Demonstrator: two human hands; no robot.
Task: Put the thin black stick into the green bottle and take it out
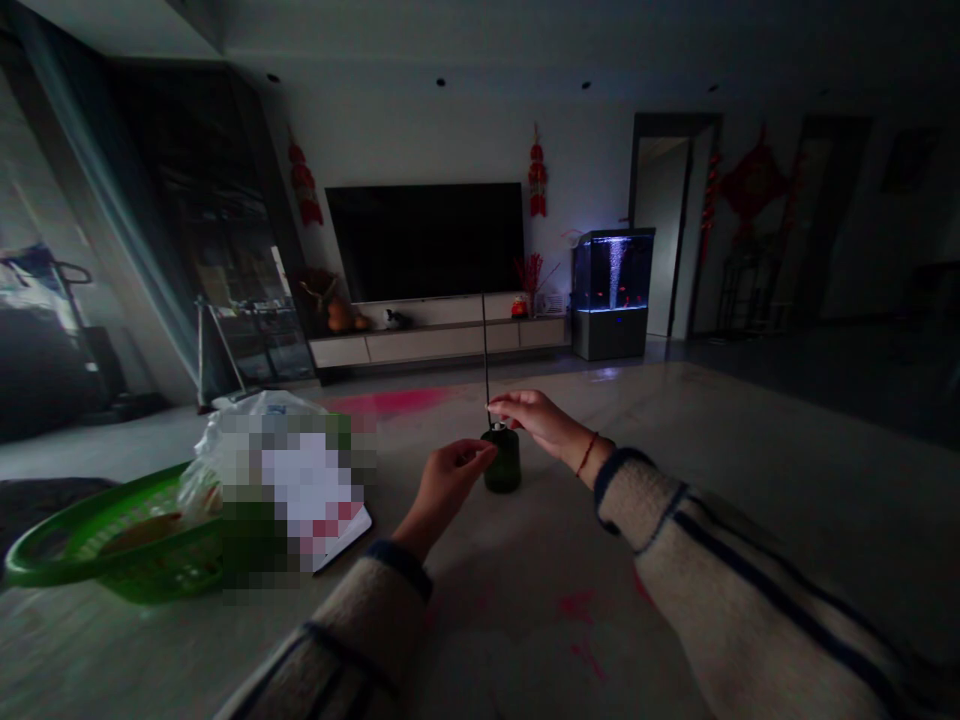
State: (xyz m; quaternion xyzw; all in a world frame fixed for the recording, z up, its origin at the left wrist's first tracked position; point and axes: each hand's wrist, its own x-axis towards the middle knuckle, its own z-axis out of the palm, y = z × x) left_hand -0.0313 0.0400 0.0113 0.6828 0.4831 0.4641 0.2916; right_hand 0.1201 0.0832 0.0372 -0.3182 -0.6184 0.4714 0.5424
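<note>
A small dark green bottle (504, 472) stands upright on the table in front of me. A thin dark stick (486, 350) rises almost straight up from its mouth. My right hand (538, 418) is closed in a pinch at the lower part of the stick, just above the bottle's neck. Against the bottle's upper left side, my left hand (451, 482) has its thumb and fingers closed; its fingertips are partly hidden. Something small and pale shows at the bottle's mouth, too dim to make out.
On the left of the table (570, 580) are a green plastic basket (150, 575), a clear plastic bag (199, 475) and a partly blurred tablet-like object (345, 545). Beyond stand a low TV cabinet (435, 345), a television (427, 240) and a lit fish tank (613, 275).
</note>
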